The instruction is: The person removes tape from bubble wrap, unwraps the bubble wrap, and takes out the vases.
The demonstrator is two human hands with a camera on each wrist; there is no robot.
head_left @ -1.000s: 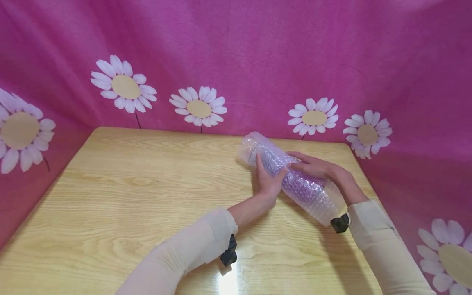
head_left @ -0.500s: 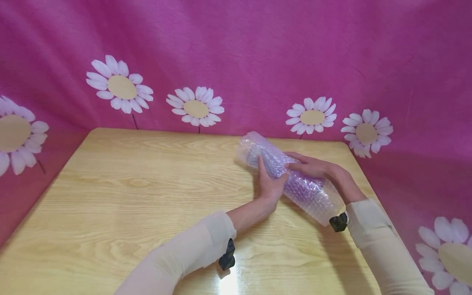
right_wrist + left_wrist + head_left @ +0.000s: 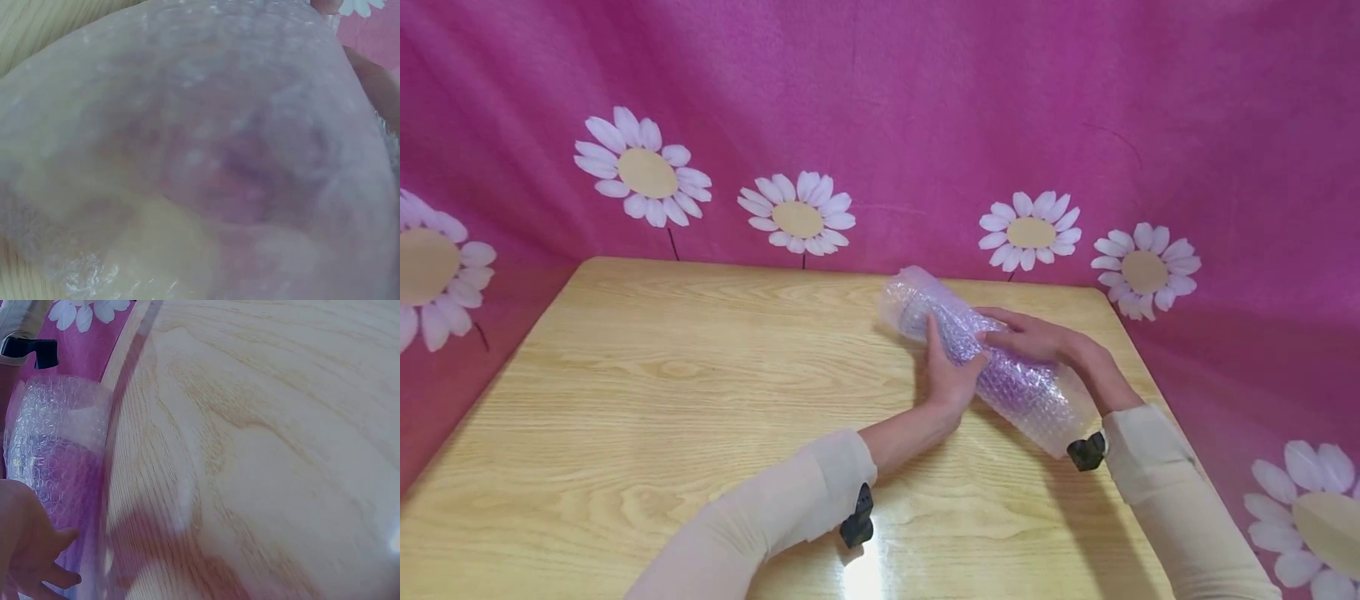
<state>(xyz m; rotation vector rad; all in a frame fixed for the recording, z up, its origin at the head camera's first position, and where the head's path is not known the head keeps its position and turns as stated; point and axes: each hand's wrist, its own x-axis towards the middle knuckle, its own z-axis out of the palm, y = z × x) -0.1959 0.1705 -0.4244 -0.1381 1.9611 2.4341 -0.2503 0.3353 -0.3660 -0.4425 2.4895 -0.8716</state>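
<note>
A cylinder of clear bubble wrap (image 3: 1033, 400) lies slantwise above the right part of the table, with something purple showing through its layers. My left hand (image 3: 951, 383) grips its near left side, thumb and a finger visible and the rest hidden by the roll. Over its upper right side, my right hand (image 3: 1030, 337) holds the wrap with fingers bent across it. In the left wrist view, the bubble wrap (image 3: 50, 425) stands beside the fingers (image 3: 31, 544). One end of the wrap (image 3: 187, 75) fills the right wrist view, blurred, a purple patch inside.
The wooden table (image 3: 662, 400) reaches back to a pink cloth (image 3: 880, 125) printed with white daisies. That cloth also closes off both sides. A small black camera (image 3: 857, 517) sits on the left cuff and another black camera (image 3: 1086, 452) on the right.
Both hands keep their hold on the bubble wrap roll, which turns very slightly at its near end. The head view has shifted a little.
</note>
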